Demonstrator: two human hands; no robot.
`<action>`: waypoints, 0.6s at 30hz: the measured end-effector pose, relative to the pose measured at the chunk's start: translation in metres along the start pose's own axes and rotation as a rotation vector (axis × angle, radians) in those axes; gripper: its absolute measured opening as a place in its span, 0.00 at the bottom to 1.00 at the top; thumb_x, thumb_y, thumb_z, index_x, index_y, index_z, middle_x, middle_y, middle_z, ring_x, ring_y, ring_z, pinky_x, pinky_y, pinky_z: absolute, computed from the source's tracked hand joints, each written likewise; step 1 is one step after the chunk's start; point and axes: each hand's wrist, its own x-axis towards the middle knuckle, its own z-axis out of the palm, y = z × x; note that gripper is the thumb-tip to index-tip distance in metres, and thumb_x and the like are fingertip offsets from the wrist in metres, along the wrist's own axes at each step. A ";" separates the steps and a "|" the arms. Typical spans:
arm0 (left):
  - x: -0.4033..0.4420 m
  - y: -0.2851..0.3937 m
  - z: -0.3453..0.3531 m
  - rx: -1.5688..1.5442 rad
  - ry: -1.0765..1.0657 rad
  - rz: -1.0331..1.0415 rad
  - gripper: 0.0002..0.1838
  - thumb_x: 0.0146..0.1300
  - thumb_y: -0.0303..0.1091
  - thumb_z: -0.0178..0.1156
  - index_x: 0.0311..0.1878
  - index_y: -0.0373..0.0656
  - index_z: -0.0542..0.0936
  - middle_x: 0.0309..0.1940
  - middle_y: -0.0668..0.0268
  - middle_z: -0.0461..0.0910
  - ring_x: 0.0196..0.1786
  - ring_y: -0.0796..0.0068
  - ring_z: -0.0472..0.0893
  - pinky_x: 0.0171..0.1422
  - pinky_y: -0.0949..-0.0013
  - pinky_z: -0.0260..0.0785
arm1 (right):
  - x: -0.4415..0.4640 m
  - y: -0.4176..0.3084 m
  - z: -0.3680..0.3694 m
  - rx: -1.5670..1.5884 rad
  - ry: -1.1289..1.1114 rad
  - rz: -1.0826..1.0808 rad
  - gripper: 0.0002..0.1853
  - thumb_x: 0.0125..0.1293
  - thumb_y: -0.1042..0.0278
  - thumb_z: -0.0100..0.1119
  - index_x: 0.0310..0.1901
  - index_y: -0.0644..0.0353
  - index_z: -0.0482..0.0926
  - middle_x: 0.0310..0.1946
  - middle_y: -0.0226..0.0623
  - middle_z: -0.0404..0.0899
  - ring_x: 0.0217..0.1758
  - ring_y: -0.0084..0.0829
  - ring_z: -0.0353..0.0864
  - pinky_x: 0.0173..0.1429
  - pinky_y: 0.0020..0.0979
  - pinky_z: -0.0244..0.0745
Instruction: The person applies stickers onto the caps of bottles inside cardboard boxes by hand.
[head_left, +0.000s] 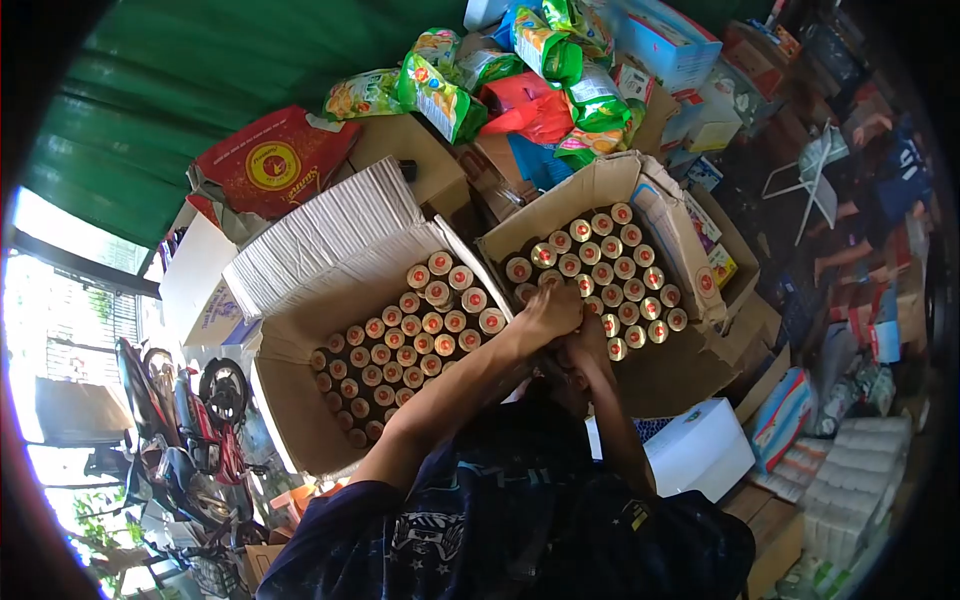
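My left hand (553, 308) is at the near left corner of the right cardboard box (655, 385), over the cans there, with its fingers curled. My right hand (587, 345) is close beside it, also curled, near the box's front edge. What either hand grips is hidden. Upright cans (602, 272) with gold-coloured lids and red round marks stand in rows in this box. To the left, a second cardboard box (300, 400) holds more of the same cans (405, 355), a few sitting higher than others at its right side.
Green snack bags (440, 95) and a red bag (525, 105) are heaped behind the boxes. A red printed carton (265, 165) lies at the back left. Motorbikes (200, 430) stand at far left. White wrapped packs (855, 490) and a white box (700, 450) are at right.
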 end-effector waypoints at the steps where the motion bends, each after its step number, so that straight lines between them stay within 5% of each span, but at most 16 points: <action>1: 0.000 0.002 -0.003 -0.017 0.000 0.011 0.15 0.61 0.38 0.56 0.40 0.33 0.79 0.36 0.40 0.81 0.38 0.41 0.83 0.45 0.46 0.76 | -0.002 -0.004 0.000 -0.045 0.045 -0.003 0.18 0.61 0.68 0.58 0.50 0.69 0.75 0.40 0.56 0.82 0.46 0.54 0.82 0.47 0.43 0.76; 4: 0.000 0.000 0.004 -0.037 0.114 0.028 0.16 0.61 0.40 0.56 0.38 0.33 0.78 0.36 0.40 0.81 0.38 0.42 0.83 0.44 0.47 0.76 | 0.002 0.010 0.001 -0.206 0.144 -0.210 0.17 0.62 0.70 0.56 0.50 0.70 0.74 0.40 0.58 0.82 0.45 0.55 0.82 0.47 0.43 0.76; 12: -0.014 0.032 -0.033 -0.159 0.403 0.202 0.21 0.61 0.47 0.60 0.36 0.33 0.78 0.19 0.47 0.78 0.26 0.44 0.81 0.32 0.49 0.75 | -0.031 -0.054 -0.035 -0.176 0.289 -0.146 0.25 0.63 0.74 0.57 0.62 0.69 0.68 0.48 0.57 0.72 0.48 0.51 0.77 0.53 0.42 0.73; 14: -0.018 0.035 -0.042 -0.225 0.426 0.200 0.15 0.60 0.39 0.60 0.37 0.33 0.76 0.22 0.45 0.79 0.27 0.43 0.81 0.31 0.48 0.74 | -0.036 -0.054 -0.035 -0.231 0.457 -0.208 0.21 0.62 0.79 0.57 0.58 0.68 0.72 0.44 0.51 0.77 0.44 0.43 0.79 0.49 0.37 0.74; 15: -0.023 0.039 -0.050 -0.271 0.457 0.178 0.14 0.60 0.37 0.60 0.38 0.33 0.76 0.22 0.45 0.79 0.27 0.43 0.81 0.32 0.48 0.74 | -0.038 -0.060 -0.046 -0.336 0.331 -0.177 0.21 0.67 0.74 0.58 0.61 0.67 0.70 0.43 0.47 0.77 0.43 0.39 0.78 0.50 0.34 0.74; 18: -0.049 0.051 -0.093 -0.392 0.439 0.096 0.10 0.60 0.29 0.58 0.40 0.32 0.75 0.30 0.44 0.79 0.33 0.40 0.80 0.38 0.47 0.74 | -0.050 -0.079 -0.045 -0.136 0.314 -0.229 0.22 0.70 0.70 0.53 0.64 0.68 0.68 0.45 0.52 0.72 0.46 0.45 0.77 0.50 0.42 0.73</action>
